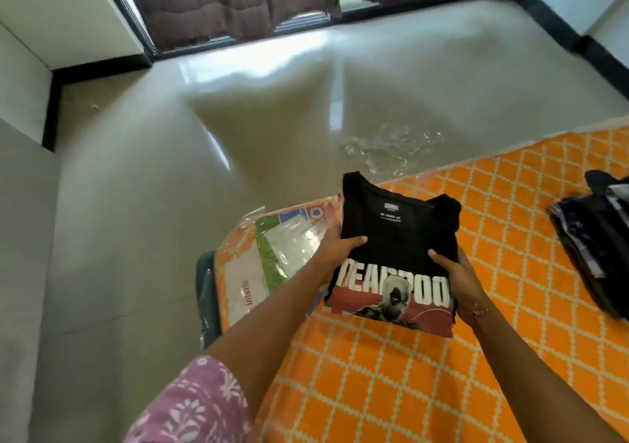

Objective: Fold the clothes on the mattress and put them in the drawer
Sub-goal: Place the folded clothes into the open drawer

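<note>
Here, folded T-shirt (pixel 396 235) between both hands' fingers (pixel 354 241)

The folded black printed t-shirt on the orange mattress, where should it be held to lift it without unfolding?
Grip the folded black printed t-shirt at its two long side edges, coming in from left and right, thumbs on top, as the left hand and right hand do. The stacked layers lie flat, so pinching both sides probably keeps them together.

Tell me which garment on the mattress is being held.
The black printed T-shirt, gripped by both hands; the dark clothes pile lies untouched at the right edge.
</note>
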